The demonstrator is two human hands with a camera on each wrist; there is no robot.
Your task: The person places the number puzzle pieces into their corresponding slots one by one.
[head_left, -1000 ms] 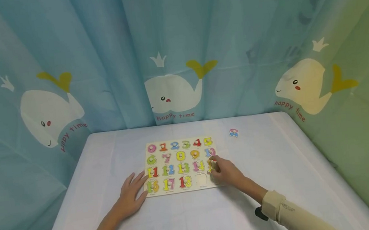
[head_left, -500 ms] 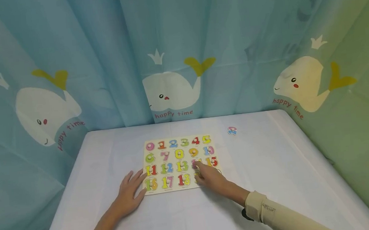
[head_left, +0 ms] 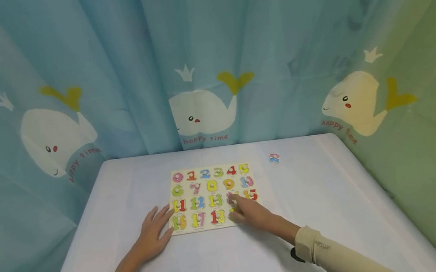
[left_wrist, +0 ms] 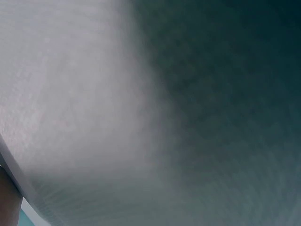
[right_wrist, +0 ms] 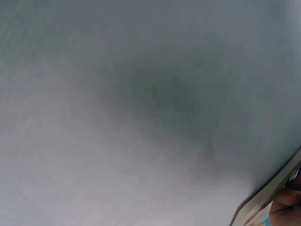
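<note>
A cream wooden number puzzle board (head_left: 207, 210) lies on the white table, with coloured, knobbed number pieces filling most of its slots. My left hand (head_left: 152, 235) rests flat at the board's left edge, fingers spread, fingertips on the rim. Over the lower right part, my right hand (head_left: 254, 213) pinches a yellow number piece (head_left: 231, 212) between thumb and fingers, at the slot right of the 18. That hand hides most of this piece and the bottom right corner. In the right wrist view, fingertips (right_wrist: 286, 202) show at the board's edge.
A loose pink and blue number piece (head_left: 274, 158) lies on the white table (head_left: 314, 188) beyond the board's upper right corner. A blue curtain (head_left: 128, 74) with whale prints hangs behind the table. The left wrist view shows mostly blurred table surface.
My right hand has moved left from the board's right edge to the slot beside the 18, uncovering the 15, and then stayed there. The left hand keeps its place.
</note>
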